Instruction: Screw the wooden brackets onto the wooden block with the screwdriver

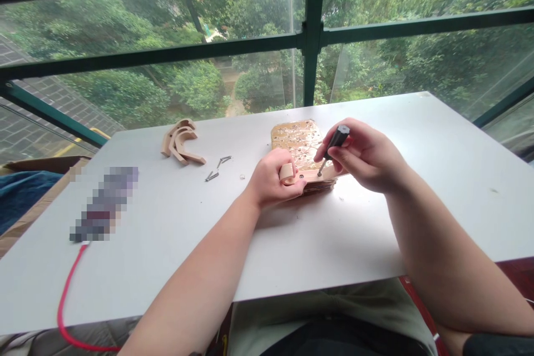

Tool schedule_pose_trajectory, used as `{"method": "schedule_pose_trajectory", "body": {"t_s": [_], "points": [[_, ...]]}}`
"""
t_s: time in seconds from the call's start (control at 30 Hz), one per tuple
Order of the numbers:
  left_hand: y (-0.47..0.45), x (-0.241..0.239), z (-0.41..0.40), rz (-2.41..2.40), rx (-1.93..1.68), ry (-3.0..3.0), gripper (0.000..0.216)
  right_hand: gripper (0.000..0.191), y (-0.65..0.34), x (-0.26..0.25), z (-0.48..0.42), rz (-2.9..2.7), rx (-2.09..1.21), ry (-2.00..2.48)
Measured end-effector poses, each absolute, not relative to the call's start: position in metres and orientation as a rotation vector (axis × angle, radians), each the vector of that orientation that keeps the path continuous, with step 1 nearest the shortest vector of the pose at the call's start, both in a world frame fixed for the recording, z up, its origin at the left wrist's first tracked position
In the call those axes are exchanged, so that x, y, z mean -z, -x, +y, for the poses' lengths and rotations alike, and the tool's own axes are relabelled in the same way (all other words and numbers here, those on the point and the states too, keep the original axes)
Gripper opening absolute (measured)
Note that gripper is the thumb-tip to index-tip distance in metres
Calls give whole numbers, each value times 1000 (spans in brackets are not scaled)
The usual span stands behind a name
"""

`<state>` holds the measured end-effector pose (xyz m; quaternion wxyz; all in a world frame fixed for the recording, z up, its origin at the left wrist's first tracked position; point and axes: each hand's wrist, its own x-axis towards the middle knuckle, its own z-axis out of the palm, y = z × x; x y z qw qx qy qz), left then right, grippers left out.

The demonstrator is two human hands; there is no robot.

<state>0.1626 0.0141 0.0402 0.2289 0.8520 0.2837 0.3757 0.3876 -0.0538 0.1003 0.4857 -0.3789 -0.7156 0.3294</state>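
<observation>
My right hand (367, 154) is closed around the black handle of a screwdriver (337, 142). Its shaft slants down to a screw (319, 174) set in a pale curved wooden piece (311, 176). A second dark screw or hole (301, 177) shows to the left in the same piece. Wrapped around that piece's left end is my left hand (273, 178), with the thumb along the near side. Under the wood lies a thick block (294, 136) of tan, layered material, its top dotted with holes and partly covered by shiny clear film or tape.
Several curved wooden pieces (180, 142) lie at the table's back left. Several metal screws (212, 176) and a small ring (242, 177) are nearer. A blurred-out device (104, 206) with a red cable (62, 300) lies at left. Green-framed windows (311, 39) stand behind the white table (450, 194).
</observation>
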Motion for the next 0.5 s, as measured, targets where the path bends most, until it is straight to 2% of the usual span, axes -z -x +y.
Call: {"method": "schedule_pose_trajectory", "body": {"t_s": [0.23,0.5], "points": [[-163,-42,13,775,-1031,-2345,25,9,-387,-102,-54,-1716,-747,949],[-162,-40,13,752,-1037,-2337,24,23,-388,-97,-51,-1731,-590,1010]]}}
